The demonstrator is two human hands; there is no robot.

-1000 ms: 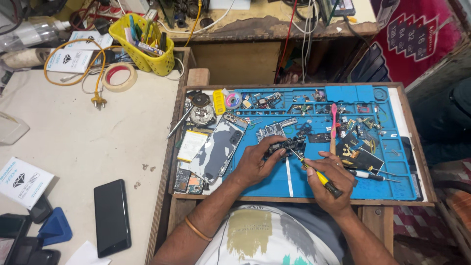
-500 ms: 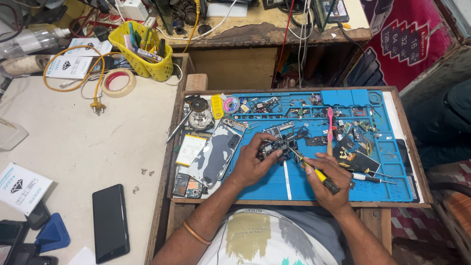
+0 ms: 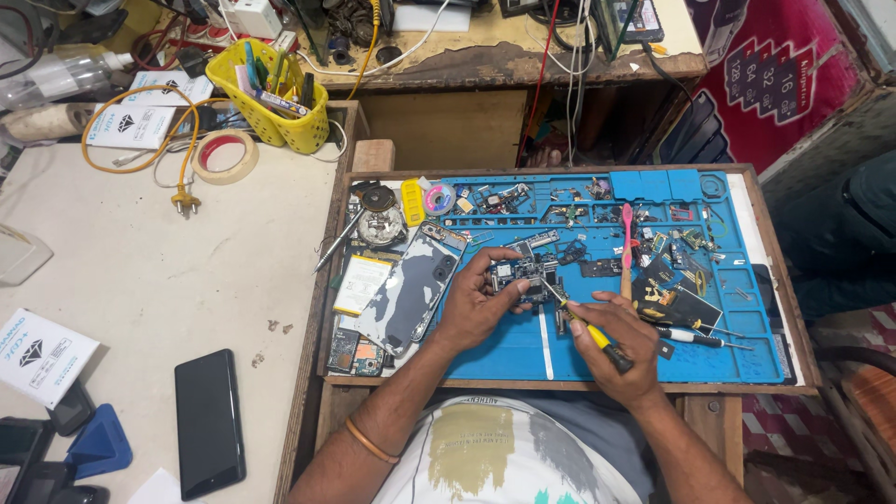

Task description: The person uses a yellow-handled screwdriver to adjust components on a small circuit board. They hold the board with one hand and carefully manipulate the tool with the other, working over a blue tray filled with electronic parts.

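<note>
My left hand [image 3: 478, 303] grips a small dark phone circuit board [image 3: 525, 275] above the blue work mat [image 3: 579, 350]. My right hand [image 3: 621, 341] holds a yellow-and-black screwdriver [image 3: 597, 338], its thin tip touching the board's right side. Left of the hands lies an opened phone body [image 3: 411, 285] with a white battery [image 3: 361, 285] next to it. Several small parts and screws are scattered across the upper half of the mat.
A pink spudger [image 3: 626, 238] and more screwdrivers [image 3: 695, 334] lie right of the hands. On the pale table to the left sit a black phone [image 3: 209, 422], a tape roll [image 3: 224, 155], a yellow basket of tools [image 3: 277, 93], an orange cable [image 3: 182, 154] and white boxes [image 3: 42, 355].
Both hands and the board have shifted slightly up the mat. The screwdriver tip has come in against the board.
</note>
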